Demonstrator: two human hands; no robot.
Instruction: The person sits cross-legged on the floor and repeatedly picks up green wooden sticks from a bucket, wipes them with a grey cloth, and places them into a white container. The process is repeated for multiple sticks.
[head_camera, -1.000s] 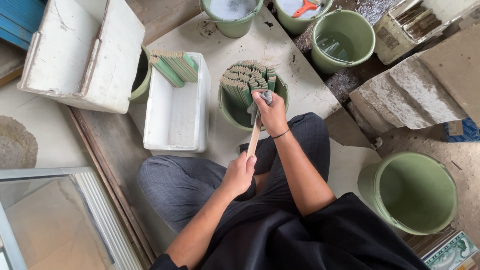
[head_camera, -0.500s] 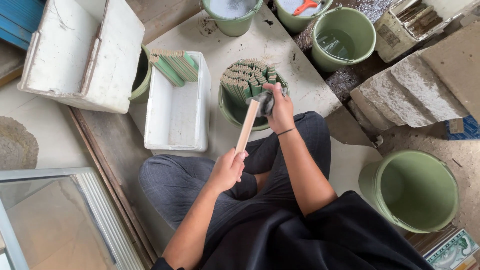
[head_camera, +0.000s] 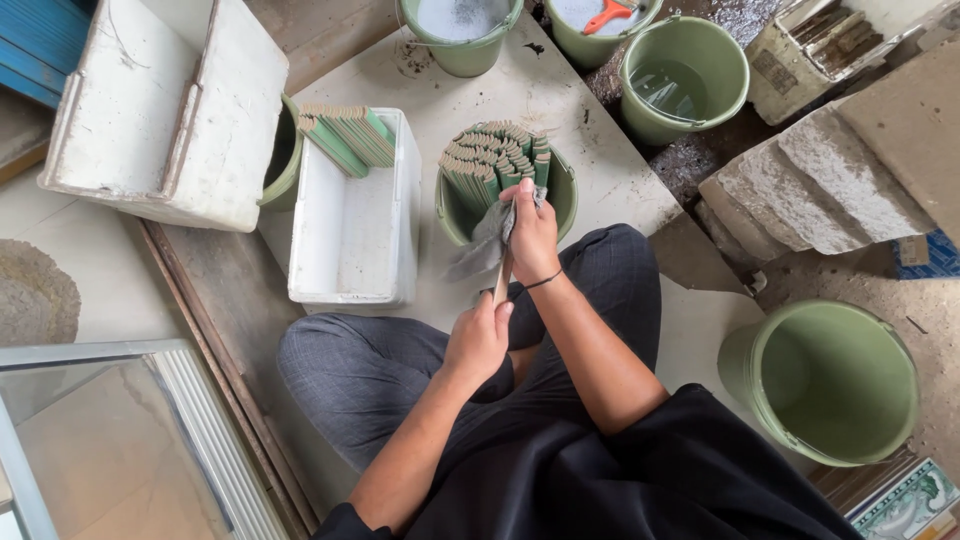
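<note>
A: What has changed in the last second?

B: The stick (head_camera: 501, 282) has been swung from a slant to nearly upright, and the right hand (head_camera: 531, 235) has been slid up along it with the grey cloth (head_camera: 482, 243). The left hand (head_camera: 478, 340) has been kept closed round the stick's lower end, above the lap. The right hand is clamped on the cloth and the stick together, just in front of the bucket (head_camera: 560, 200).

A: And what is meant by that?

B: A wiping stroke appears to be under way; the cloth is now at the stick's upper part, so that stroke is judged nearly finished. Whether the stick is clean cannot be told, since most of it is hidden by the hands and cloth.

A: What else is about?

B: The bucket is packed with green-edged sticks (head_camera: 490, 160) stood on end. To the left a white tub (head_camera: 345, 255) is seen, with more sticks (head_camera: 345, 135) leant at its far end. Beyond that an upturned white box (head_camera: 160, 110) is set. Three more buckets stand at the top; one holds an orange tool (head_camera: 608, 12). An empty green bucket (head_camera: 830, 380) is placed at the right, well apart.

A: Is anything in the way?

B: Only the packed sticks, which lie just beyond the stick's tip and could be knocked. The tub is reached freely.
</note>
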